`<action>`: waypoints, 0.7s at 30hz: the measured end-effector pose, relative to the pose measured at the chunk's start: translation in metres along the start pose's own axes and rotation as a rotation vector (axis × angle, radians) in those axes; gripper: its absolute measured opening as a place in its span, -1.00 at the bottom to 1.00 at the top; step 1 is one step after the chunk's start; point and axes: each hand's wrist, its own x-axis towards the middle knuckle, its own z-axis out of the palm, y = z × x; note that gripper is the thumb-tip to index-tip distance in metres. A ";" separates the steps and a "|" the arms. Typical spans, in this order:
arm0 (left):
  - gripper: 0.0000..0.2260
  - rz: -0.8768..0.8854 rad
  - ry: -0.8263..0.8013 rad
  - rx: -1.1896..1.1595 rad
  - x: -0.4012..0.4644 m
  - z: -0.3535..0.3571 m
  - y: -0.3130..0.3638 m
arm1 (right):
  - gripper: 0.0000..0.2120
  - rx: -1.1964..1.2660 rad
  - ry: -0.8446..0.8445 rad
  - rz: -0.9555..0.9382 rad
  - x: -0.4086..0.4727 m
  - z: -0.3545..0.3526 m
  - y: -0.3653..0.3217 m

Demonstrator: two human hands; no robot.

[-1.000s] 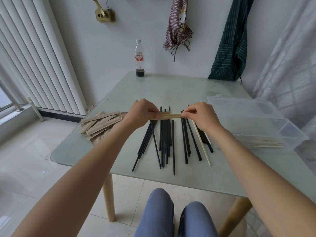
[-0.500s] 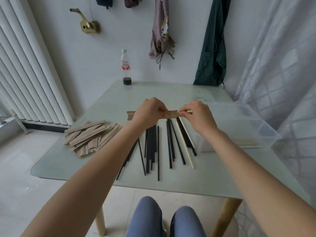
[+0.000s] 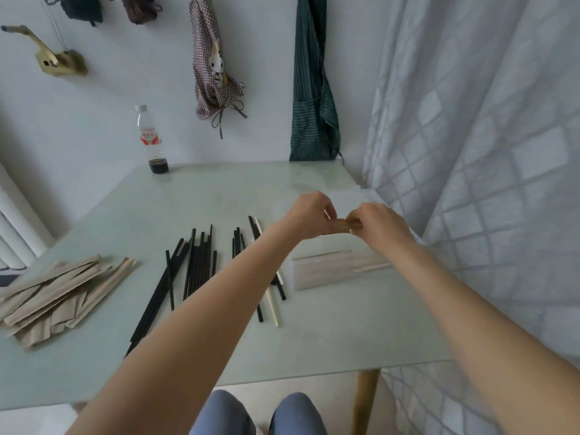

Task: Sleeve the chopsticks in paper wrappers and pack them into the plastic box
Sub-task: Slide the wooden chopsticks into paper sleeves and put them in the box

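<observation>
My left hand [image 3: 309, 215] and my right hand [image 3: 378, 226] meet above the clear plastic box [image 3: 317, 277], both pinching a sleeved chopstick pair [image 3: 343, 225] in a tan paper wrapper; only a short stretch shows between the fingers. Inside the box lie several wrapped pairs [image 3: 332, 266]. Loose black chopsticks [image 3: 194, 268] are spread on the table's middle, with a pale chopstick [image 3: 272, 304] among them. A heap of empty tan paper wrappers [image 3: 53, 293] lies at the left.
The pale green glass table [image 3: 219, 196] carries a nearly empty plastic bottle [image 3: 151, 141] at its far edge. Aprons hang on the wall behind. A white curtain [image 3: 470, 152] crowds the table's right side. My knees show below the near edge.
Both hands have carried the wrapped pair to the right, from above the black chopsticks to over the box, and have come closer together. The view has swung right as well.
</observation>
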 end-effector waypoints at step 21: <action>-0.80 -0.086 0.196 0.043 -0.003 0.020 -0.044 | -0.70 0.205 -0.040 0.089 0.006 0.019 -0.030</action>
